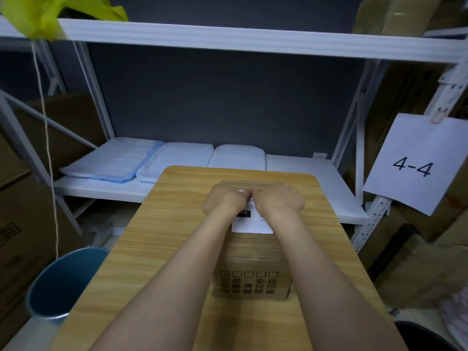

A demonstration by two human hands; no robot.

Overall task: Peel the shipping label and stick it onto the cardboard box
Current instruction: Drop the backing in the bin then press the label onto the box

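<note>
Both hands lying knuckles-up on shipping label [253,225], left hand [224,198] & right hand [279,198] touching at thumbs; fingers curled under, can't tell if gripping; label sitting atop cardboard box [253,282]; box resting on wooden table [157,249]; blue bin [60,282] standing left of table

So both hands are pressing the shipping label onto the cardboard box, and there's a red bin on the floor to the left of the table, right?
Not quite: the bin is blue, not red, as the head view shows. Otherwise yes: the left hand and right hand rest on the shipping label on the cardboard box.
</note>
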